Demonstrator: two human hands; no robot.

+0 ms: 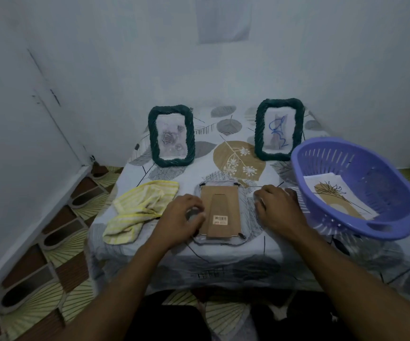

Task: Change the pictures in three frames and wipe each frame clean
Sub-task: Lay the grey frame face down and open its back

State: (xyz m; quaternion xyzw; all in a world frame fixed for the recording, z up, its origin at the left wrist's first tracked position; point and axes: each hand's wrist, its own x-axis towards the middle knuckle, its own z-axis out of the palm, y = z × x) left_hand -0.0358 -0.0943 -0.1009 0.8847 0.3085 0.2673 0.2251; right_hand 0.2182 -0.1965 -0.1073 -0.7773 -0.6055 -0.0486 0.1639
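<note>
Frame [219,212] face-down at 6 o'clock, back unopened: swap seemingly just starting.
My left hand [178,215] pinches its left edge; right hand [278,207] curled beside it, grip unclear. Two green frames [172,136] [279,130] stand at 11 and 1; cloth [145,207] at 9.

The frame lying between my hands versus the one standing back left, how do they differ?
The lying frame is face down, showing its brown cardboard back with a barcode label; the back-left frame stands upright, showing a rose picture. Its rim is dark green; the lying one's looks pale grey. Both are rectangular.
</note>
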